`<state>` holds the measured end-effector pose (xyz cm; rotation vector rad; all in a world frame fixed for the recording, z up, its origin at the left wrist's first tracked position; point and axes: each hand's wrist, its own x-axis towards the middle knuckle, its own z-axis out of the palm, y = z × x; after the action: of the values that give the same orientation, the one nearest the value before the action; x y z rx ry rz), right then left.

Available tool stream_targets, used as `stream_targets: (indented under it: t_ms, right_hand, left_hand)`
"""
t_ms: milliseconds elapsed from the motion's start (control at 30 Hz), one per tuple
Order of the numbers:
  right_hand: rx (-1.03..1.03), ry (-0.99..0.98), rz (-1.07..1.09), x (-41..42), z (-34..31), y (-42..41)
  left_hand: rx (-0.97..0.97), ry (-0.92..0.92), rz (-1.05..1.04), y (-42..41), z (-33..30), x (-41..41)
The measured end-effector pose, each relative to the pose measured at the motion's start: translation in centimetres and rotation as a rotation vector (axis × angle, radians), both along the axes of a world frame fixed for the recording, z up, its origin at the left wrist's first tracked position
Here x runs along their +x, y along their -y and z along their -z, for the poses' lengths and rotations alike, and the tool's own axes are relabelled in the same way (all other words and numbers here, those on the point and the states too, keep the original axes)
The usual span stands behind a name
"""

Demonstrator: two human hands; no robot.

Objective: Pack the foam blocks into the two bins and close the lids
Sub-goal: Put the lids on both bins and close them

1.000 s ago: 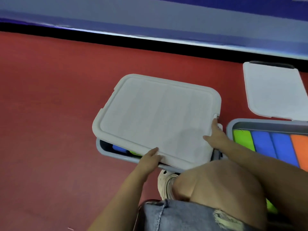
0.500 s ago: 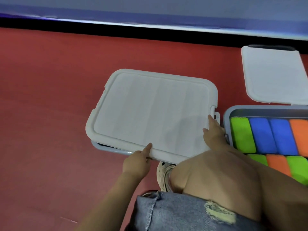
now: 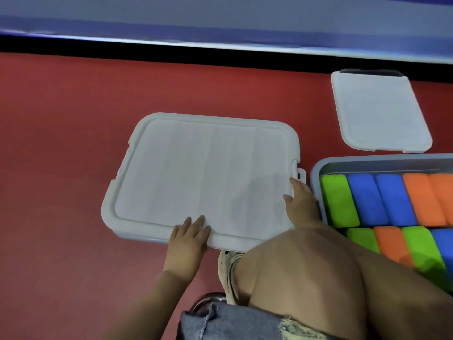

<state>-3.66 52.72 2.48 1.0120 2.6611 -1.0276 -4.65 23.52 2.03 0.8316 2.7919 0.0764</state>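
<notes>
Two bins are seen on the red floor (image 3: 61, 155). The left bin (image 3: 137, 235) is covered by a white lid (image 3: 203, 177), so its contents are hidden; only a thin strip of its grey-blue wall is visible under the lid's near edge. The right bin (image 3: 316, 173), just beside it, stands uncovered and is filled with foam blocks (image 3: 367, 200) packed side by side in two rows: in the far row a green block, two blue ones and two orange ones are counted from left to right, and in the near row green, orange, green and blue are seen before the edge of the view cuts them off. The blocks are rounded at the ends, matt, and set with their long axes running from near to far. A second lid (image 3: 377, 111), white and of the same make, lies flat on the floor beyond the right bin, its long axis also running near to far. The lid on the left bin is a rounded rectangle with a raised rim, faint lengthwise bands and small notches at its side edges; its long axis runs left to right, slightly turned. The left hand (image 3: 190, 238) is laid on the lid's near edge with fingers straight and spread. The right hand (image 3: 300, 200) rests at the lid's right edge, fingers extended over the rim beside a white latch (image 3: 301, 173). A bare knee (image 3: 289, 263), a pale shoe (image 3: 226, 268) and frayed denim shorts (image 3: 232, 325) are seen nearest the camera.
</notes>
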Motion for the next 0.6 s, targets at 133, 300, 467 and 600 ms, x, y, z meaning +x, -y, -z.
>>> stream_targets:
  t_ms: [133, 300, 467, 600]
  right_hand:
    - [-0.016, 0.020, -0.002, 0.0, -0.1, -0.2]
    - [-0.014, 0.037, -0.014, 1.0, 0.1, 0.1]
    - [-0.092, 0.001, -0.062, -0.1, -0.2, -1.1]
    - [-0.126, 0.045, -0.141, -0.5, -0.4, -2.2]
  left_hand:
    - [0.067, -0.050, 0.008, 0.3, 0.6, 0.0]
    - [0.094, -0.003, 0.066, 0.7, 0.8, 1.1]
    - [0.105, 0.094, 0.008, 0.2, 1.2, -0.4]
    - [0.066, 0.131, 0.028, 0.2, 1.1, -0.9]
